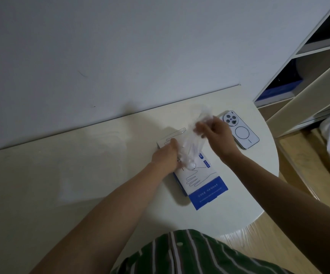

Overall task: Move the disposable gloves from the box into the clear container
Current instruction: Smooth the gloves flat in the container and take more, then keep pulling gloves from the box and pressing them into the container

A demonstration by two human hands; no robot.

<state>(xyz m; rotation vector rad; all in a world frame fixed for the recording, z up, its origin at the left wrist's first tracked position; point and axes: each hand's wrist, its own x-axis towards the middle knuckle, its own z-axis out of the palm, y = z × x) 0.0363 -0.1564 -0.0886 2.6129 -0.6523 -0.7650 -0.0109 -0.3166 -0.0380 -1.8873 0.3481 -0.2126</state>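
Note:
A white and blue glove box (203, 186) lies flat on the cream table (81, 184), with a hand outline printed on its top. A bunch of clear disposable gloves (190, 144) stretches up and to the right out of the box's opening. My right hand (215, 134) is shut on the top of this bunch, above the far end of the box. My left hand (167, 155) rests on the box's left side, fingers curled at the opening beside the gloves. A faint see-through shape, perhaps the clear container (100, 161), sits left of the box; its edges are hard to make out.
A white phone (241, 133) lies face down just right of my right hand, near the table's rounded edge. A wall runs along the table's far side. A white shelf unit (308, 76) stands at the right over a wooden floor.

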